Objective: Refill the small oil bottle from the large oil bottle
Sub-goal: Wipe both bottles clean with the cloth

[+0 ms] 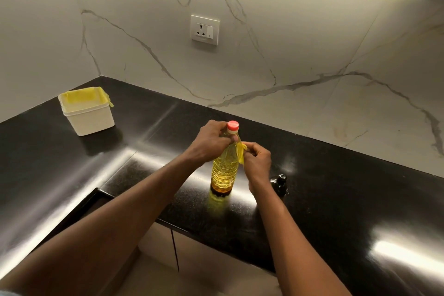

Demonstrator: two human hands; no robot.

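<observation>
Our left hand (pixel 211 139), fingers curled round the neck of the big bottle (pixel 224 171), upright on the black tabletop (pixel 336 199), red cap (pixel 233 126) on, our right hand (pixel 257 163) pinching a yellow strip (pixel 242 154) at its shoulder, small bottle (pixel 280 184) just right

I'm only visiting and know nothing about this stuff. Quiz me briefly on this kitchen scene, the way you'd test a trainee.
1. True or false: the red cap is off the large oil bottle.
2. Which of the hands grips the bottle's neck? A) left B) right C) neither
3. Fill in: the right hand pinches a ____ strip at the bottle's side.
Key: 1 false; 2 A, the left hand; 3 yellow.
</observation>
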